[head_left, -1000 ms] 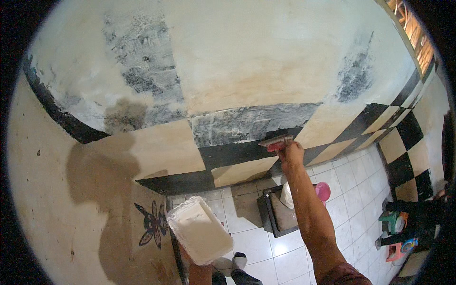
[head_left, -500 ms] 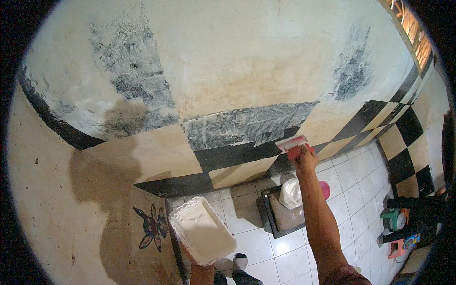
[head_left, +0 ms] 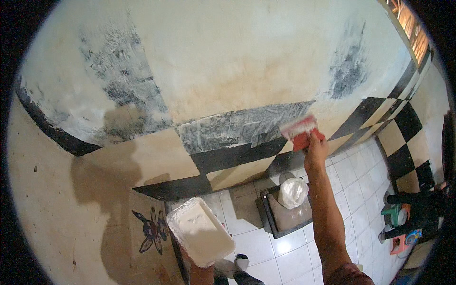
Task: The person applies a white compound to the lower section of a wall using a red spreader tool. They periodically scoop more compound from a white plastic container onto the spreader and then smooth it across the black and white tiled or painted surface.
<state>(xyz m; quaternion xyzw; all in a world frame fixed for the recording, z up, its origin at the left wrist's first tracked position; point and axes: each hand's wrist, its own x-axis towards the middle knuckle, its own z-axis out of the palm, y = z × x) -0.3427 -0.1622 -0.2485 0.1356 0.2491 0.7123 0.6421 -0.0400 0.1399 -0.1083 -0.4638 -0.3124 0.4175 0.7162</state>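
Observation:
In my right hand (head_left: 315, 148) is a red putty scraper (head_left: 299, 127), its broad blade smeared with white paste. The blade lies over the right end of a black wall band streaked with thin white (head_left: 232, 127); whether it touches the wall I cannot tell. Low on the left, my left hand (head_left: 194, 266) is closed round a rectangular tub (head_left: 175, 221) from below, with most of its fingers hidden. Smooth white paste (head_left: 202, 232) fills the tub, and its rim is crusted with the same stuff.
Below the wall, a dark-edged low stand (head_left: 270, 223) on the white tiled floor (head_left: 251, 244) bears a white plastic bag (head_left: 292, 192). At far right is another person's dark-clothed leg (head_left: 413, 202) beside green and pink stools (head_left: 398, 243). A wall (head_left: 57, 204) closes the left side.
My right hand has moved up and slightly right along the wall with the scraper, whose blade is tilted differently. The left hand and tub have stayed nearly in place.

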